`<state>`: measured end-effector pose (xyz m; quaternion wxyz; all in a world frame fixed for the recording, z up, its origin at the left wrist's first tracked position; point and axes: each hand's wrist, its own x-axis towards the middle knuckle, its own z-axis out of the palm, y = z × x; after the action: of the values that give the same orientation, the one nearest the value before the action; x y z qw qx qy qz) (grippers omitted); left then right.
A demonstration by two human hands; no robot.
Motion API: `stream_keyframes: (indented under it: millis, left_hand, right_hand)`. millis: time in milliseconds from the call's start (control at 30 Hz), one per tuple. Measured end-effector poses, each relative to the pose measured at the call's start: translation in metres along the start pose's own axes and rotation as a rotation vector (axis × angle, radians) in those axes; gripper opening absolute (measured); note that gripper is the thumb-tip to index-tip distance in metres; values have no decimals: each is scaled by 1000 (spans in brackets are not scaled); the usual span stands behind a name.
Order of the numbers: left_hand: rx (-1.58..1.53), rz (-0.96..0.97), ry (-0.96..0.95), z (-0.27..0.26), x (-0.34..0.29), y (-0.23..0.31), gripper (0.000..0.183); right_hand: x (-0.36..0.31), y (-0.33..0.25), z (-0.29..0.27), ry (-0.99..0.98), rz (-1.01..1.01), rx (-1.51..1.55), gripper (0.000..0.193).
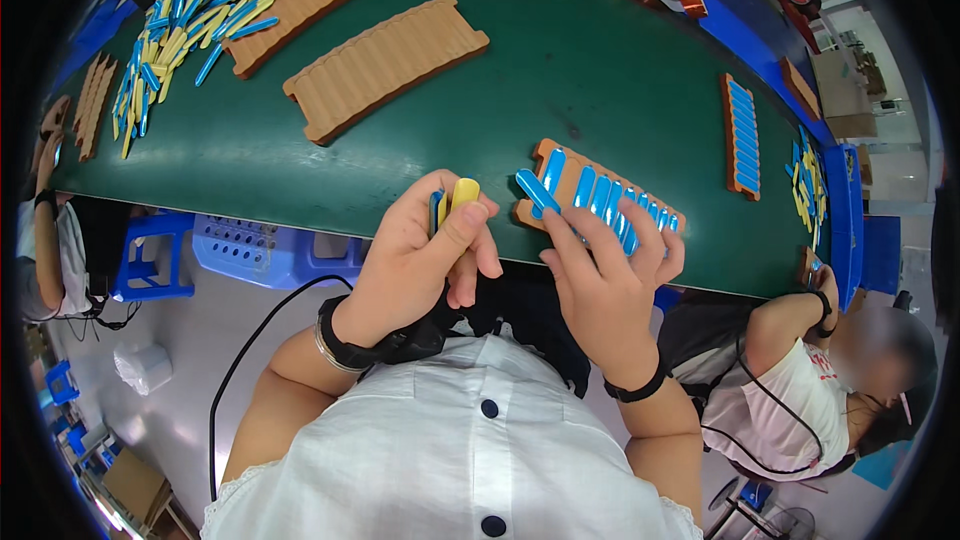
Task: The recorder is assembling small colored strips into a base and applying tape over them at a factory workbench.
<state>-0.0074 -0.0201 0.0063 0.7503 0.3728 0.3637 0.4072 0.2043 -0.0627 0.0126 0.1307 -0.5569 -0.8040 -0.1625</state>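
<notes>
My left hand (415,245) is closed around a few flat, round-ended strips. A yellow strip (465,192) sticks up between its thumb and fingers, and a blue edge shows beside it. In my right hand (612,290), the fingertips pinch a blue strip (535,188) by its lower end. That strip is tilted over the left end of a brown grooved tray (570,183). Blue strips (607,195) lie side by side in most of the tray's grooves, and one bare groove shows near its left end. My right fingers partly cover the tray's front edge.
Two brown grooved trays (385,65) (305,10) lie farther left, by a heap of blue and yellow strips (200,20). Another tray (742,135) with blue strips lies right on the green table (640,70). People sit at both sides (790,390) (60,250).
</notes>
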Motion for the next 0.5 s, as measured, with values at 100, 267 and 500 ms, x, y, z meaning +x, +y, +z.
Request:
stream_keyframes:
  millis: [100, 267, 500]
  left_hand:
    - [9, 30, 8, 2, 0, 0, 23]
    - [49, 87, 2, 3, 2, -1, 23]
    - [43, 93, -10, -2, 6, 0, 26]
  right_hand:
    - [-5, -9, 0, -7, 50, 44, 41]
    - [5, -24, -7, -72, 179, 99, 44]
    - [11, -19, -4, -51, 203, 140, 56]
